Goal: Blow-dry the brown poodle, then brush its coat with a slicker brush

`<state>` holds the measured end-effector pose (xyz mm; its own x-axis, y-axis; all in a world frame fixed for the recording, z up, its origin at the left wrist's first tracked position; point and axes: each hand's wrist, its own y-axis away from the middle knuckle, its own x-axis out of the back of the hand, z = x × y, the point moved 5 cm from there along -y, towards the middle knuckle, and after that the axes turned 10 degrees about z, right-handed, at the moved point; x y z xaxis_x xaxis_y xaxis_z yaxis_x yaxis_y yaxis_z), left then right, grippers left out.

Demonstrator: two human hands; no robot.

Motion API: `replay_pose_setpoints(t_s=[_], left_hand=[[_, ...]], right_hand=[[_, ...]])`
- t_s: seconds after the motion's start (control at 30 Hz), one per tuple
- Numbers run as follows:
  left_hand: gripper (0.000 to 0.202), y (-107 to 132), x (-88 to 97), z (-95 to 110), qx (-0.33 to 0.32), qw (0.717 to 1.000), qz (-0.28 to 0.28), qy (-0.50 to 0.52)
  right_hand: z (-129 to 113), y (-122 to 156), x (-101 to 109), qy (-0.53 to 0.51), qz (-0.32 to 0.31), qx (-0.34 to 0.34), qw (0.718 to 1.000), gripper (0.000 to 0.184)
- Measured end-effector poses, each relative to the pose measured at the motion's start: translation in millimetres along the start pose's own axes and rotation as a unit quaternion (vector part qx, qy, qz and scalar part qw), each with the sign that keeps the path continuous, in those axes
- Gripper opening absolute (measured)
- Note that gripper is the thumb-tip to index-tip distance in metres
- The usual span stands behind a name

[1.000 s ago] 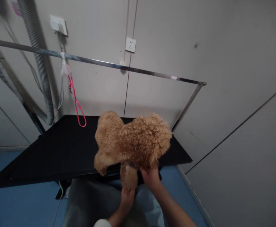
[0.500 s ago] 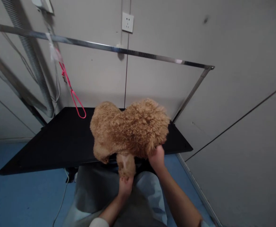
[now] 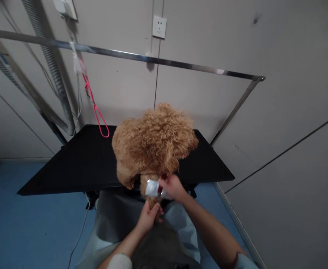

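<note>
A curly tan dog (image 3: 152, 144) stands at the near edge of a black grooming table (image 3: 76, 168). My left hand (image 3: 148, 216) is closed around the lower end of one of its legs, which hangs off the table edge. My right hand (image 3: 173, 186) is closed on a small silvery tool (image 3: 152, 188), blurred by motion, held against that leg just above my left hand.
A metal bar frame (image 3: 141, 58) runs over the table, with a pink leash loop (image 3: 98, 112) hanging from it at the left. A corrugated hose (image 3: 57, 74) and wall sockets (image 3: 159, 27) are behind. Blue floor surrounds the table; my apron (image 3: 164, 243) is below.
My right hand left the dog's rump and now holds a silvery tool against the leg. The dog has drawn itself up and shifted slightly. My left hand kept its grip on the leg.
</note>
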<state>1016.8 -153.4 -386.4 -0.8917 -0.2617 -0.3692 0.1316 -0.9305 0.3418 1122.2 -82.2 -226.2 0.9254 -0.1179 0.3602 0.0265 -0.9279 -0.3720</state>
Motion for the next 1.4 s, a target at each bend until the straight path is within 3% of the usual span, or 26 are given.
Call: replay_pose_setpoints(t_s=[0.1, 0.27, 0.4, 0.53, 0.67, 0.83, 0.97, 1.13, 1.27, 1.4], left_hand=[[0.052, 3.8, 2.4, 13.8, -0.021, 1.000, -0.011, -0.019], [0.055, 2.0, 8.1, 16.8, -0.043, 0.998, -0.044, -0.035], [0.064, 0.8, 13.3, 12.8, -0.046, 0.995, -0.083, 0.004], [0.045, 8.7, 17.8, 17.4, -0.008, 0.991, -0.135, 0.017], [0.043, 20.2, 21.5, 31.4, 0.027, 0.986, -0.147, 0.072], [0.046, 26.7, 20.0, 39.0, 0.057, 0.979, -0.181, 0.069], [0.045, 26.8, 22.3, 40.2, 0.060, 0.976, -0.189, 0.084], [0.045, 30.6, 24.5, 36.3, 0.083, 0.969, -0.216, 0.090], [0.045, 33.2, 27.1, 32.8, 0.092, 0.968, -0.217, 0.089], [0.045, 33.4, 27.9, 25.3, 0.101, 0.965, -0.232, 0.071]], right_hand=[[-1.9, 1.3, 3.9, -0.003, 0.078, -0.009, 0.997, 0.011], [-2.2, 2.9, -3.8, -0.030, 0.002, -0.020, 0.999, 0.010], [-2.8, -1.2, 9.7, -0.029, 0.101, -0.020, 0.994, 0.013], [-6.3, 0.6, -4.2, -0.075, 0.019, -0.024, 0.997, 0.013], [-7.7, -1.5, 3.1, -0.084, 0.106, -0.036, 0.990, 0.014], [-9.7, 3.1, -14.0, -0.116, -0.032, -0.028, 0.992, 0.010], [-4.4, -2.8, -3.9, -0.117, 0.080, -0.037, 0.989, 0.012], [1.1, 5.0, -16.9, -0.120, -0.003, -0.030, 0.992, 0.013], [12.6, 5.0, -7.8, -0.127, 0.082, -0.040, 0.988, 0.013], [11.1, 8.2, -13.2, -0.147, 0.022, -0.033, 0.988, 0.016]])
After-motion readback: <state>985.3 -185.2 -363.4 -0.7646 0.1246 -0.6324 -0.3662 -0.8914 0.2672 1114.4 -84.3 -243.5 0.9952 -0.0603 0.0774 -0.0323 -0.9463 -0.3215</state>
